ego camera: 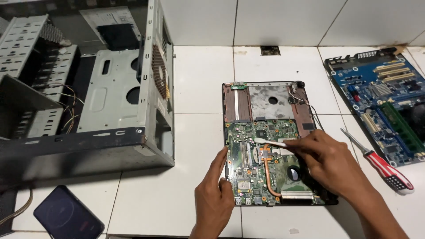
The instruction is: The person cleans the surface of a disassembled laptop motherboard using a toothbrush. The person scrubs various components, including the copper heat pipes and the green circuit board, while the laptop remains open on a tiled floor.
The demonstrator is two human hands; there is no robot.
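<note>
White toothbrush (269,142) pinched in right hand (325,161), lying crosswise, head pointing left; left hand (215,194) steadying green laptop board (261,163).

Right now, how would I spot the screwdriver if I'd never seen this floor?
Start at the opened laptop in the middle of the white tiled floor, under both hands. Look to its right, toward the blue board near the edge. The screwdriver lies slanted between them, below the blue board, apart from either hand; its red handle with a black end is the only red thing there.

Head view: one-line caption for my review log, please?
Right hand brushes a laptop motherboard with a white toothbrush while left hand steadies its edge.
</note>
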